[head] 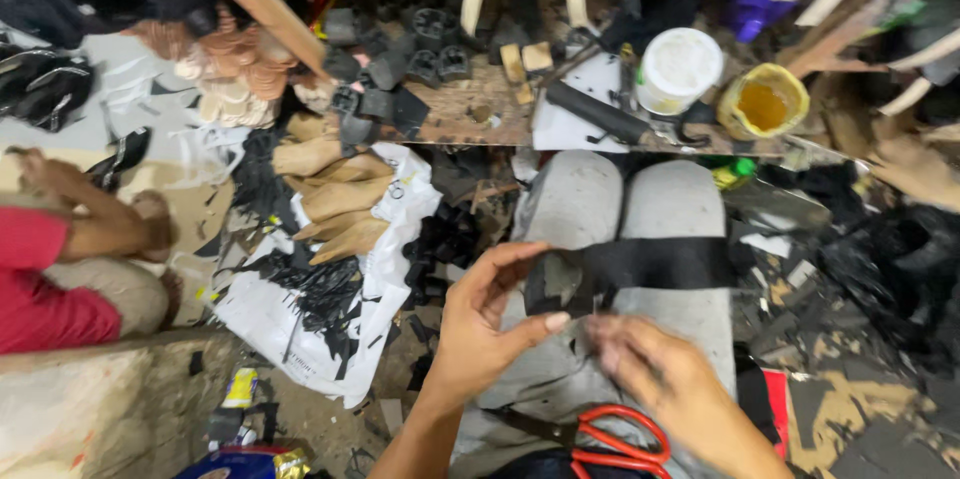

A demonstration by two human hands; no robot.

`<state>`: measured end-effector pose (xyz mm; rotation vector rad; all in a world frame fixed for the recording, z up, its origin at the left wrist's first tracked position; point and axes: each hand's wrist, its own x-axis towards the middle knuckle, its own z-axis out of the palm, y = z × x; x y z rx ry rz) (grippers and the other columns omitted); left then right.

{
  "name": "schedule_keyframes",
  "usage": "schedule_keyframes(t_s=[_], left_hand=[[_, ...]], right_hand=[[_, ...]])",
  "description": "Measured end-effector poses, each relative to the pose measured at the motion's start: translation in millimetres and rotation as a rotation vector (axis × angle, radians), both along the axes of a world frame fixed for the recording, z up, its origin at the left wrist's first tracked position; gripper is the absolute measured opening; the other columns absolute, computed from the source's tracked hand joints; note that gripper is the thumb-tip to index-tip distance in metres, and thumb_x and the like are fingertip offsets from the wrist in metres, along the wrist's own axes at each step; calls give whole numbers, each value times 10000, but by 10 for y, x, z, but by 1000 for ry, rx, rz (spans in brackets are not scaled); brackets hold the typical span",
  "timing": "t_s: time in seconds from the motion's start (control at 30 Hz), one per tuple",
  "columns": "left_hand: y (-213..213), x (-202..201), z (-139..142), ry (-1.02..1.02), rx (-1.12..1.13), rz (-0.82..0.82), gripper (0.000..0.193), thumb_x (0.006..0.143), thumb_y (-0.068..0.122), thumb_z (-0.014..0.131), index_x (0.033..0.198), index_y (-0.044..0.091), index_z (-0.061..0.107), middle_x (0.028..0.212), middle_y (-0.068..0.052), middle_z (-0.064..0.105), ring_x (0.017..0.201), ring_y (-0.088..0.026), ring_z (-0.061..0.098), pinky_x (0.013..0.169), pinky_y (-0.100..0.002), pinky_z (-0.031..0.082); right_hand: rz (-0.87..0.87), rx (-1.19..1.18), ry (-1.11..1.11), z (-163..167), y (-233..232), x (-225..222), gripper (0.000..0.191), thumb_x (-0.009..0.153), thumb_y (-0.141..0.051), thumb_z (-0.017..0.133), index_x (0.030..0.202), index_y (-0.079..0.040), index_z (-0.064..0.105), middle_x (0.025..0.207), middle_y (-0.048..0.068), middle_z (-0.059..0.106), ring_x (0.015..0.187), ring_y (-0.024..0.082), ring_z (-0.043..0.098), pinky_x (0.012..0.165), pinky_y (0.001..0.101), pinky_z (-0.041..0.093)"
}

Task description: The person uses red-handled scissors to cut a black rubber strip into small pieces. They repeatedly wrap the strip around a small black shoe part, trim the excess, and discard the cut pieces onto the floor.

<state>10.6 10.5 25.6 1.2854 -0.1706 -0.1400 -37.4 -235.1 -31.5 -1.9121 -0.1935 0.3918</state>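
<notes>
A long black strap (640, 264) lies across my grey-trousered knees (680, 209). My left hand (485, 324) pinches the strap's left end between thumb and fingers. Blurred by motion, my right hand (660, 384) touches the strap's lower edge near the left thumb; whether it grips anything I cannot tell. Red-handled scissors (620, 444) rest in my lap just below both hands.
A low wooden board (480, 104) ahead carries black heel blocks (400, 64), a white tub (678, 69) and a yellow glue pot (765, 104). Tan sole pieces (335, 199) lie on white sheeting (290, 319) at left. A person in red (50, 279) sits far left. Black scraps litter the floor.
</notes>
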Motion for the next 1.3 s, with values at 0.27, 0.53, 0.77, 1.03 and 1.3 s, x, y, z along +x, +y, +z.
schedule_keyframes(t_s=[0.27, 0.53, 0.77, 1.03, 1.3], left_hand=[[-127, -26, 269, -406, 480, 16, 523, 735, 24, 878, 1216, 29, 673, 1323, -124, 712, 1300, -299, 666, 1124, -405, 507], [-216, -72, 142, -452, 442, 151, 499, 734, 25, 875, 1190, 20, 670, 1277, -138, 726, 1231, -295, 704, 1085, -409, 540], [-473, -164, -87, -431, 382, 334, 574, 748, -15, 899, 1231, 23, 591, 1284, -181, 667, 1206, -314, 683, 1050, -385, 554], [-475, -151, 6, -451, 440, 335, 639, 712, -40, 880, 1260, 31, 559, 1271, -181, 644, 1180, -313, 669, 1026, -385, 541], [-464, -162, 17, -106, 236, 303, 629, 869, -26, 806, 1406, 3, 478, 1374, -173, 543, 1229, -276, 599, 1061, -375, 514]], right_hand=[[-44, 567, 205, 732, 237, 526, 553, 1049, -345, 410, 1427, 28, 568, 1489, 113, 610, 1418, 205, 504, 1187, 334, 295], [-114, 369, 77, 693, 395, 490, 511, 1054, -318, 431, 1386, 21, 622, 1395, 122, 693, 1291, 198, 614, 1123, 328, 406], [-211, 308, -3, 640, 399, 470, 499, 1078, -332, 410, 1329, 12, 670, 1244, 114, 764, 1199, 186, 675, 1078, 319, 461], [-233, 4, -1, 562, 379, 480, 409, 1074, -241, 474, 1299, -27, 741, 939, 96, 763, 802, 142, 669, 726, 283, 546], [-316, 773, 272, 507, 486, 452, 403, 1037, -225, 477, 1287, 30, 665, 1130, 53, 702, 1009, 119, 630, 894, 263, 499]])
